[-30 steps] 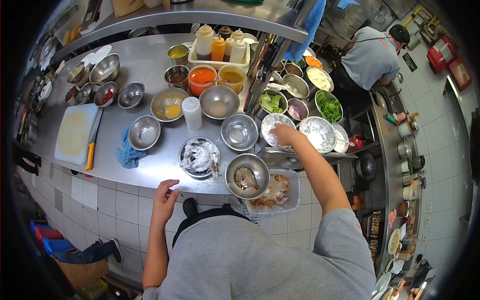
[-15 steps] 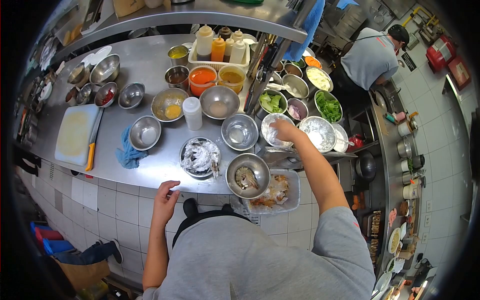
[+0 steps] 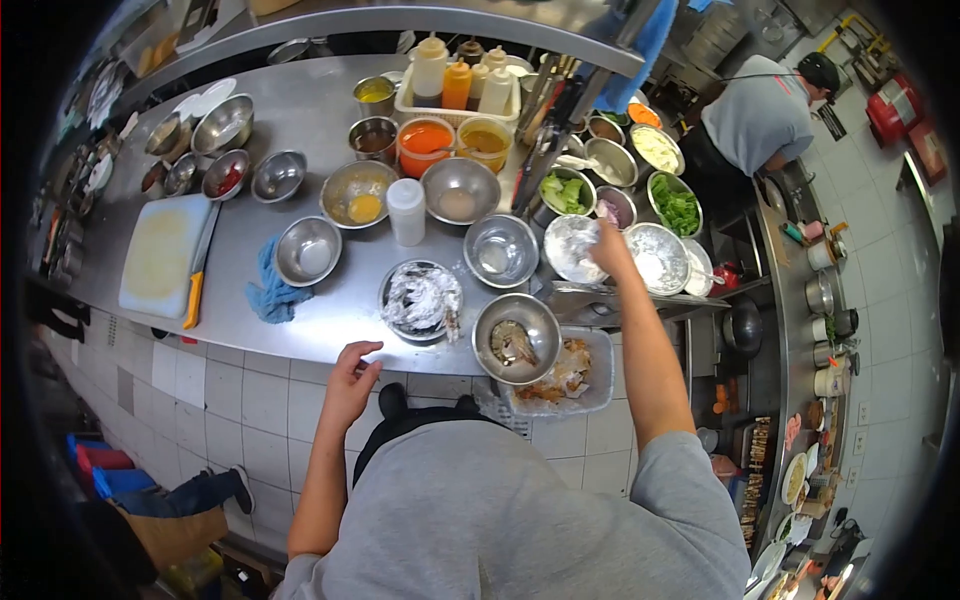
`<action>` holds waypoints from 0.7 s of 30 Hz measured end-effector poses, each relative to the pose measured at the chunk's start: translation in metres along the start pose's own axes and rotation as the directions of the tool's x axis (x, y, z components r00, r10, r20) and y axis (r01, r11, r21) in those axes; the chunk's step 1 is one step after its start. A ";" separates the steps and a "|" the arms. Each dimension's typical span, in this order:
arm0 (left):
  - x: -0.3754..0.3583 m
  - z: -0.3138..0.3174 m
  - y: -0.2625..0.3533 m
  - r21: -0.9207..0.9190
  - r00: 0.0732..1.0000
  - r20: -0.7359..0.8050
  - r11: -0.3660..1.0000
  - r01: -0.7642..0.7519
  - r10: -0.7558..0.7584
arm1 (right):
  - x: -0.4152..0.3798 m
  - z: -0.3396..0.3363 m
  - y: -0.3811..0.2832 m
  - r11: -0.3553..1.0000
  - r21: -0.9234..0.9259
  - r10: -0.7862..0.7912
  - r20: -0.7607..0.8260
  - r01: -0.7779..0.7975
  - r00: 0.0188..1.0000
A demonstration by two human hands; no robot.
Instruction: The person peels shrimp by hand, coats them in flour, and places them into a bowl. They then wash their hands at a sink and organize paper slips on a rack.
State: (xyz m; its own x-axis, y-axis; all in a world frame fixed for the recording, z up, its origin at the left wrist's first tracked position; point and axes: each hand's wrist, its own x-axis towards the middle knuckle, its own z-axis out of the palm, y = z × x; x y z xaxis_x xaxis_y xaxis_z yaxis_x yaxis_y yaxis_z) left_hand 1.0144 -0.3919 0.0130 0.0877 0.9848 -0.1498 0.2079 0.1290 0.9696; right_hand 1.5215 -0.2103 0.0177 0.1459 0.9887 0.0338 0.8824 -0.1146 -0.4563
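- Right-hand grip [image 3: 612, 250] is held at the right side of a powder bowl [image 3: 549, 262]; whether anything is grasped cannot be told.
- Left-hand grip [image 3: 350, 384] is held slack and empty by the counter's [image 3: 235, 265] near edge.
- Movement is best kept low and gentle over the white powder [image 3: 572, 243], so little is spilled.
- Powder-coated food [image 3: 420, 295] is set nearer left; uncoated prawns [image 3: 513, 343] are held in the steel bowl [image 3: 485, 350] beside it.

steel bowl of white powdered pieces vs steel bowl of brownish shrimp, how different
The steel bowl of powdered pieces looks well filled; the steel bowl of brownish shrimp shows mostly bare wall. The first bowl's contents are coated white; the second bowl's look uncoated. Both are round.
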 end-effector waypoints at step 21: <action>0.063 0.012 -0.012 0.157 0.979 0.081 0.968 -0.196 0.185 | -0.070 0.120 -0.216 0.814 0.541 0.077 0.261 -0.212 0.962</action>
State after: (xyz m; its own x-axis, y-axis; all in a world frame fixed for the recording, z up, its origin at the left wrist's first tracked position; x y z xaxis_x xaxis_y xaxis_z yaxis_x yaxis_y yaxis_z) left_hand 1.0293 -0.3326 -0.0102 0.2034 0.9789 0.0173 0.3372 -0.0866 0.9374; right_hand 1.2669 -0.2435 0.0069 0.0919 0.9678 -0.2344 0.4458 -0.2505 -0.8593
